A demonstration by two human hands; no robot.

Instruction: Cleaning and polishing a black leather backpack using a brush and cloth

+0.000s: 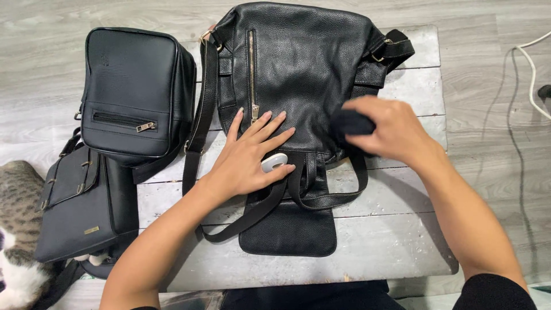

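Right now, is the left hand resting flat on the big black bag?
Yes, the left hand lies palm down, fingers spread, on the bag.

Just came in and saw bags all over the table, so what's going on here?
A person has a black leather backpack lying flat on a grey wooden table. The left hand presses flat on it, a small white object under the thumb. The right hand holds a dark cloth against the leather. Two more black bags lie at the left, beside a cat.
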